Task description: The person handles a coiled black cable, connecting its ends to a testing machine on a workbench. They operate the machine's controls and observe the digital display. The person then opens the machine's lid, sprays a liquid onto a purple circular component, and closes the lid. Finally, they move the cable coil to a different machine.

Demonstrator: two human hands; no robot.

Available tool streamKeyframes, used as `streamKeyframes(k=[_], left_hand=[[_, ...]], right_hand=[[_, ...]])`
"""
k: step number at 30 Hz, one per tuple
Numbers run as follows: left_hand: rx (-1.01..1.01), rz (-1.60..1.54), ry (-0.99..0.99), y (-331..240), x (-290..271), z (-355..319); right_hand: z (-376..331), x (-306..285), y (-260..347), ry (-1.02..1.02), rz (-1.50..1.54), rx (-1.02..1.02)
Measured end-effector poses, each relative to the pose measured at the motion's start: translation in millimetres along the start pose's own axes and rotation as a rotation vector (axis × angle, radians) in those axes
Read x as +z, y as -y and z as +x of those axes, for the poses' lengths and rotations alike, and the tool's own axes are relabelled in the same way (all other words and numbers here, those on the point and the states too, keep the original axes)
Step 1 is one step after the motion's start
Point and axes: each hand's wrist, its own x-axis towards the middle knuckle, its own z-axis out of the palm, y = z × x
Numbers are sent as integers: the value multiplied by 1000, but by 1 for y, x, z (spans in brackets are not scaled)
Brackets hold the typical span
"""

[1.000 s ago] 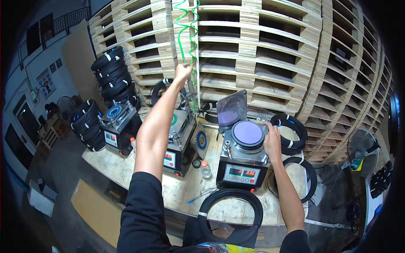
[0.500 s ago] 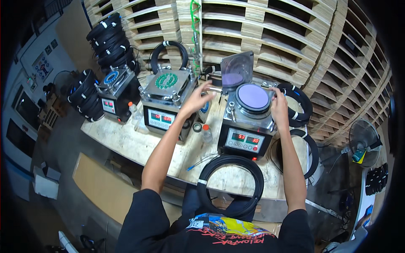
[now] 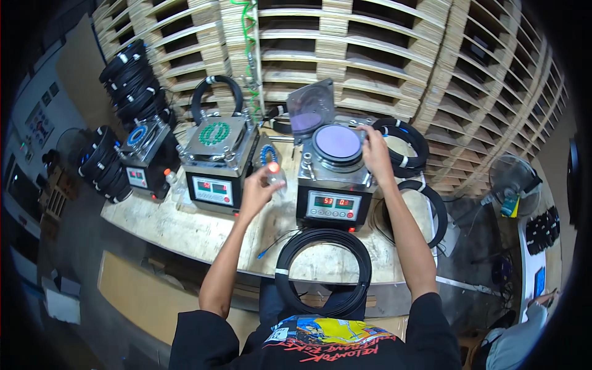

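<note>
My left hand (image 3: pixel 256 194) is closed round a small clear bottle (image 3: pixel 275 178) with an orange cap, lifted over the table between two polishing machines. My right hand (image 3: pixel 375 154) is at the right edge of the right-hand polishing machine (image 3: pixel 333 203), its fingers curled by the rim of the round purple pad (image 3: pixel 338 142); what they grip, if anything, is hidden. That machine's hinged see-through lid (image 3: pixel 311 102) stands raised behind the pad. A coil of black cable (image 3: pixel 282 271) with a white band lies at the table's front edge, its blue-tipped end (image 3: pixel 262 254) to the left.
A second polishing machine (image 3: pixel 214 161) with a green ring of connectors stands left of centre, a smaller one (image 3: pixel 137 161) beyond it. Another orange-capped bottle (image 3: pixel 172 179) sits between them. Black cable coils (image 3: pixel 403 148) rest at the right, others are stacked left. Wooden pallets (image 3: pixel 345 55) rise behind.
My left hand has come down and nearer and taken the orange-capped bottle off the table. My right hand stays at the machine's right side. The whole view has shifted.
</note>
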Motion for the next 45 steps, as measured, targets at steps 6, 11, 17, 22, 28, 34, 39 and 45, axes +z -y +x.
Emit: streamKeyframes(k=[6,11,17,22,28,34,39,45], left_hand=[[424,98,-265,-127,5,29],[430,-242,34,-167,42,55],[302,-530,325,-163,71,69],[286,-544,161,-137,82,75],[413,101,-591,-101,84,92],[327,205,-472,-83,110,104],[270,153,-463,-77,109,104],[273,147,-452,-80,111,102]], right_hand=[[3,-17,54,204,165,-81],[17,-21,94,223,384,-82],[25,-45,73,75,193,-156],[26,-58,39,120,-77,-71],[32,-66,45,94,-742,-285],[43,-43,64,196,-828,-663],[59,-7,74,226,-750,-757],[96,23,41,150,-722,-651]])
